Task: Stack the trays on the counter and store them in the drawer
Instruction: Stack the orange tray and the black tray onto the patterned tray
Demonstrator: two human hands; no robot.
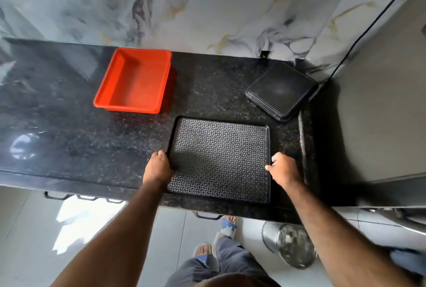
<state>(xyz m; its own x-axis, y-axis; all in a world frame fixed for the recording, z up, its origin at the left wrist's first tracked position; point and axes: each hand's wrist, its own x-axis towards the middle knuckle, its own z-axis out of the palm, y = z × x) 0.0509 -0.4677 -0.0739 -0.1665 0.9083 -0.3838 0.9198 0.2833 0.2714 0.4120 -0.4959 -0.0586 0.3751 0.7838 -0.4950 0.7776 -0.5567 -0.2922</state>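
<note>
A dark speckled granite counter (69, 139) runs across the view, glossy enough to mirror the light, backed by a white marble-patterned wall (207, 5) veined in grey and gold. Below the counter edge, metal drawer handles (208, 216) poke out over a pale tiled floor, where a steel bin (290, 244) stands just beside the right forearm.

The patterned tray (221, 160) lies flat on the counter between the two hands — a shallow black rectangle with a low rim and a fine woven diamond texture. The left hand (159, 168) is closed on its left rim, fingers curled over the edge. The right hand (284, 168) is at the right rim, fingers bent and touching it; whether it really grips the rim cannot be told.

Beyond the left hand, well apart from it, sits a red tray (133, 81), deep-walled and empty, and a second red edge shows at its right side, so it may be nested in another. Beyond the right hand, near the wall corner, lies a plain black tray (282, 90), turned at an angle — whether it faces up or down is hard to make out.

A black cable (373, 23) runs down the wall at the far right. The drawer fronts are hidden under the counter overhang, and the arms are cut off at the bottom edge.
</note>
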